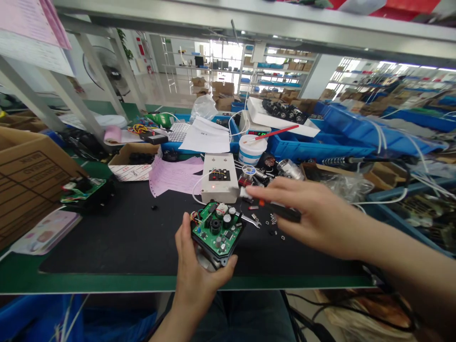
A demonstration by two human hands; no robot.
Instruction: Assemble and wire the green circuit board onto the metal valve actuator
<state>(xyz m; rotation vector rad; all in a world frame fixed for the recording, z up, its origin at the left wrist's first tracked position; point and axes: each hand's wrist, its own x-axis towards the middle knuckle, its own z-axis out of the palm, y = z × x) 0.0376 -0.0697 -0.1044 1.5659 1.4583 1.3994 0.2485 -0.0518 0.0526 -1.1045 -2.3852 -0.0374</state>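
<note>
My left hand (194, 270) is closed around a black housing that carries a green circuit board (217, 228), tilted toward me above the mat. Round capacitors, a dark coil and a small bundle of coloured wires show on the board. To the right, my right hand (309, 209) is slightly blurred, its fingers curled over a black-handled tool (285, 212) with an orange part near its front end. The tool's exact kind cannot be made out. A white piece (245, 193) appears at the index fingertip. An open-end wrench (253, 221) lies between the hands, beside small loose screws and nuts (273, 219).
A grey box with a switch panel (220, 183) stands behind the board. Pink paper (174, 173), a white tub (252, 151) and blue bins (306, 148) line the back. At left are another board assembly (87, 192) and a cardboard box (32, 180).
</note>
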